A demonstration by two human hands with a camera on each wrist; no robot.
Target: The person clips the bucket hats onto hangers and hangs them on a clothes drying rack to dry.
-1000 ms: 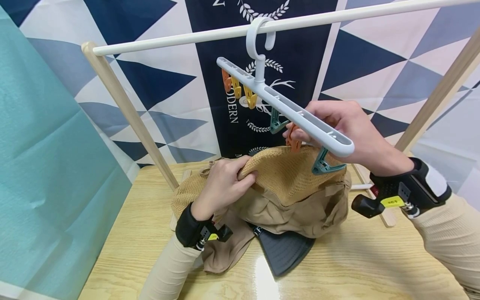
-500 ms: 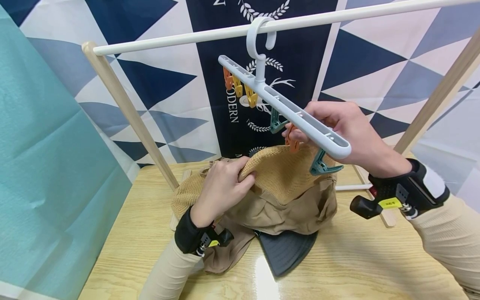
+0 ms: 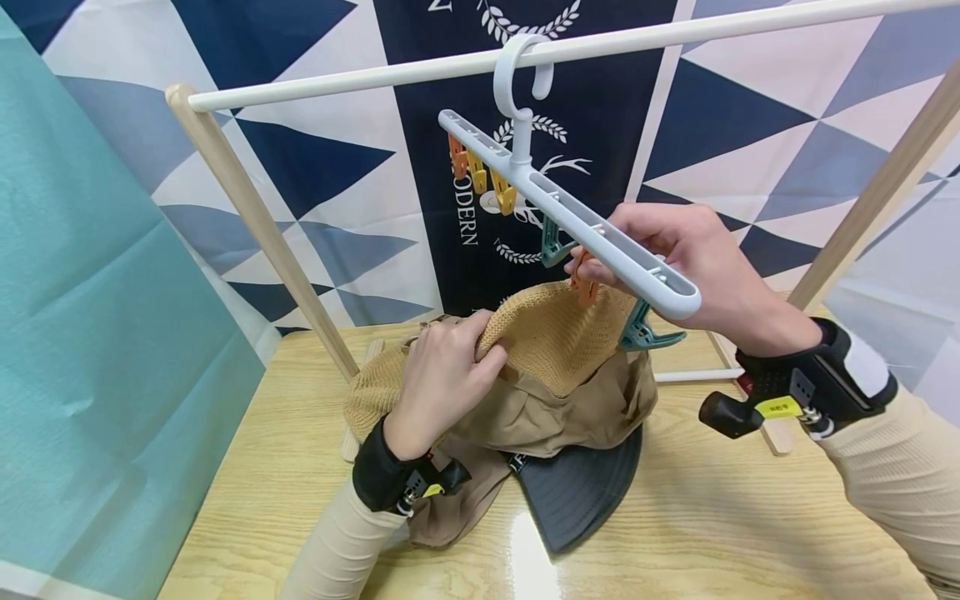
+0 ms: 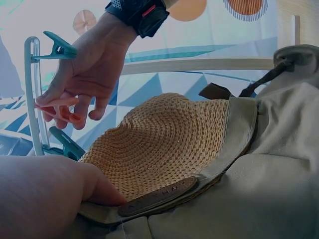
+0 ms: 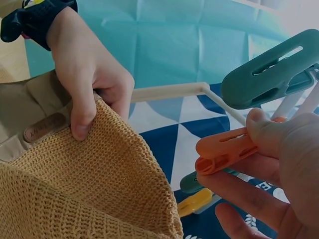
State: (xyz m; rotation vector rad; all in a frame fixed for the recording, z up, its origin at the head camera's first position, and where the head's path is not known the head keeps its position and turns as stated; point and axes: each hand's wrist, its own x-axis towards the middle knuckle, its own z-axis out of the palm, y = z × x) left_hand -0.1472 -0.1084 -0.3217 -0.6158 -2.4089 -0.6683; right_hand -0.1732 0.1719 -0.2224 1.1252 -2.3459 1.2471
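My left hand [image 3: 450, 371] grips the edge of a sun hat [image 3: 555, 333] with a tan woven brim and khaki fabric; its thumb lies near an oval brown label [image 4: 159, 195]. Beneath the light grey clip hanger [image 3: 570, 212], my right hand [image 3: 690, 258] pinches an orange clip [image 5: 227, 147] between thumb and fingers. In the right wrist view, the clip's tips stand apart from the brim. Teal clips [image 3: 647, 329] hang on both sides of the orange one. A dark cap [image 3: 581, 492] lies on the table, partly hidden under the hat.
The hanger hooks over a white rail [image 3: 337, 81] on wooden posts [image 3: 255, 225]. Orange and yellow clips [image 3: 502, 193] hang at its far end. Brown fabric [image 3: 457, 508] lies on the wooden table [image 3: 247, 500]. A patterned cloth [image 3: 322, 158] stands behind.
The hat has shifted left and slightly up in the left hand, uncovering more of the dark cap. The hanger's near end has swung slightly left; the right hand keeps pinching the orange clip.
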